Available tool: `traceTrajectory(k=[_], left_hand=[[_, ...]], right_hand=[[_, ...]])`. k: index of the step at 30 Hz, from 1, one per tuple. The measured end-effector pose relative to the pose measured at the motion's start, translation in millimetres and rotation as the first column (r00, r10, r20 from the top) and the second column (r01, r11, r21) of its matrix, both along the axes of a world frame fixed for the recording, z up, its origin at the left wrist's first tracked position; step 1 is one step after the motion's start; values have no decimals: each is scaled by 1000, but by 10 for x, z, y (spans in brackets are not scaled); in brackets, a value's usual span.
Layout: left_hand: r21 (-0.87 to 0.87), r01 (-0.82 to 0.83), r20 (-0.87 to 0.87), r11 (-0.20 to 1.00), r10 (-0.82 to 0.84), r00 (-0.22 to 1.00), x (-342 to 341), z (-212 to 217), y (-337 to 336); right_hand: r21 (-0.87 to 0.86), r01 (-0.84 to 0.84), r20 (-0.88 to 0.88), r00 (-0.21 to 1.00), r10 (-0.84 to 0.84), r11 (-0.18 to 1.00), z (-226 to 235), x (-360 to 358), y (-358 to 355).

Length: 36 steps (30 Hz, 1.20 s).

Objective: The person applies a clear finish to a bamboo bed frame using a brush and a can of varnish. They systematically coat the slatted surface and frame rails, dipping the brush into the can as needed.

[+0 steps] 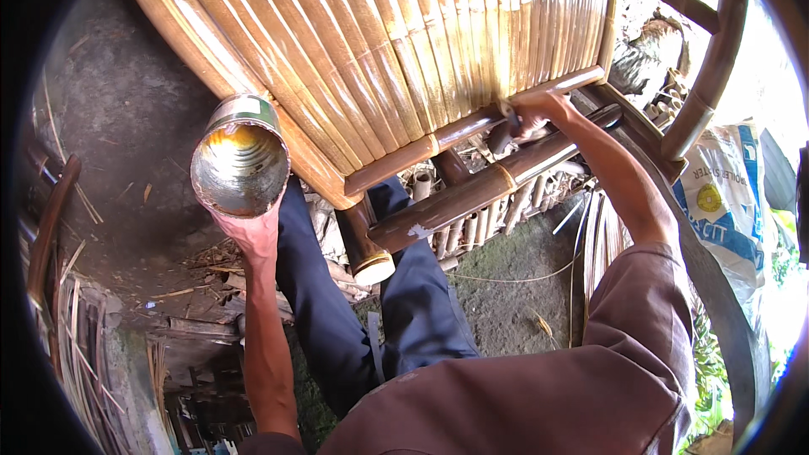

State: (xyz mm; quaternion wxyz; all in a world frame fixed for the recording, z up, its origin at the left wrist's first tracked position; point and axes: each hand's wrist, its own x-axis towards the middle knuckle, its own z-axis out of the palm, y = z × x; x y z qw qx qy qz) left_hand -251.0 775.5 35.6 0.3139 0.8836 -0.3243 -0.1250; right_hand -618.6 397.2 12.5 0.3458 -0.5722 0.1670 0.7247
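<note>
My left hand (250, 226) is wrapped round the base of an open tin can (246, 104), tilted so that its ribbed inside shows amber-brown liquid residue. To its right is a glossy bamboo bench (379, 59), with light slats and darker poles along the near edge. My right hand (533, 111) is closed on what looks like a paintbrush (508, 111), held at the rounded front pole (472, 125). Glare and my fingers hide most of the brush. Below that pole runs a second dark bamboo rail (480, 198) with a pale worn patch.
A white and blue sack (725, 202) lies at the right beside a dark curved bamboo armrest (704, 93). Cut bamboo pieces (480, 232) lie under the bench. Bamboo strips (84, 354) are stacked at the lower left. My legs (329, 286) stand close to the bench.
</note>
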Motion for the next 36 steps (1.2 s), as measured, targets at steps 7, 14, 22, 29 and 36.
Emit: traceTrajectory(k=[7,14,22,29,36], left_hand=[[17,29,-95,999,-27,995,92,43,-61],[-135,-2,-304,991,-40,952,69,91,-220],[-99,11,-303,995,-41,952,149,105,-74],[-101,-4,-349,995,-31,937,246,175,4],[-108,-29,-365,994,-12,931,263,187,65]], right_hand=[[162,384,83,912,-401,909,636,844,524],[83,327,443,834,-329,941,298,734,1166],[141,75,238,965,-107,987,429,1736,1742],[184,-53,242,970,7,982,-164,1444,2082],[-153,360,24,932,-361,920,731,1725,1560]])
